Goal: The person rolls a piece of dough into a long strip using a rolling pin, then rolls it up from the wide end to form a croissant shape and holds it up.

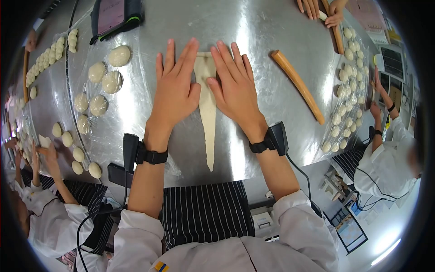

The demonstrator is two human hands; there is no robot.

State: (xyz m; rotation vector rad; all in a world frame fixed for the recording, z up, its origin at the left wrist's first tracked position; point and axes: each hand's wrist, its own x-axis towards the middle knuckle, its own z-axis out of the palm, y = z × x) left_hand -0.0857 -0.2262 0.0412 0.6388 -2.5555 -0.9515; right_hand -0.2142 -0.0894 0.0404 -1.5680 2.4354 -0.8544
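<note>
A long strip of dough (208, 109) lies flat on the steel table, wide at its far end and tapering to a point toward me. Its far edge looks slightly folded over. My left hand (176, 84) rests along the left side of the wide end, fingers stretched out. On the opposite side, my right hand (235, 81) is laid flat with its fingers spread, touching the dough's edge. Neither hand grips anything. A wooden rolling pin (298, 87) lies to the right of my right hand.
Dough balls (112, 82) sit under plastic film at left, with several more dough balls (349, 95) at right. A phone (111, 17) on a dark pouch lies at the back. Another phone (118, 174) is near the front edge. Co-workers stand on both sides.
</note>
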